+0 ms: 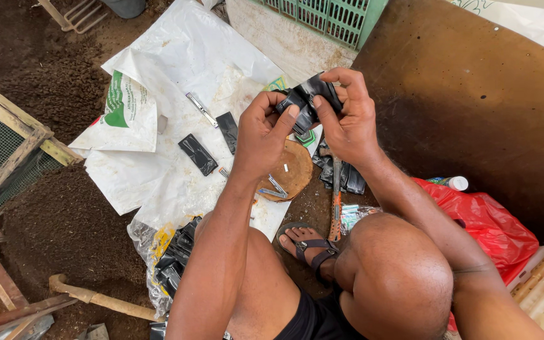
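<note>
Both hands are raised over the ground and pinch one small black plastic bag (306, 101). My left hand (260, 135) grips its lower left edge with thumb and fingers. My right hand (347, 116) holds its right side, fingers curled over the top. Below the hands lies a round wooden block (294, 165) with small metal pieces (275, 187) on it. Two flat black bags (198, 153) rest on the white plastic sheet (177, 56) to the left, beside a slim metal tool (201, 109).
A stack of black bags (346, 176) and a hammer handle (335, 201) lie by my sandalled foot (306, 244). A clear sack of black bags (172, 259) is lower left. Red plastic bag (495, 226) right, green crate (328, 16) at top, wooden mesh frame (7, 148) and soil left.
</note>
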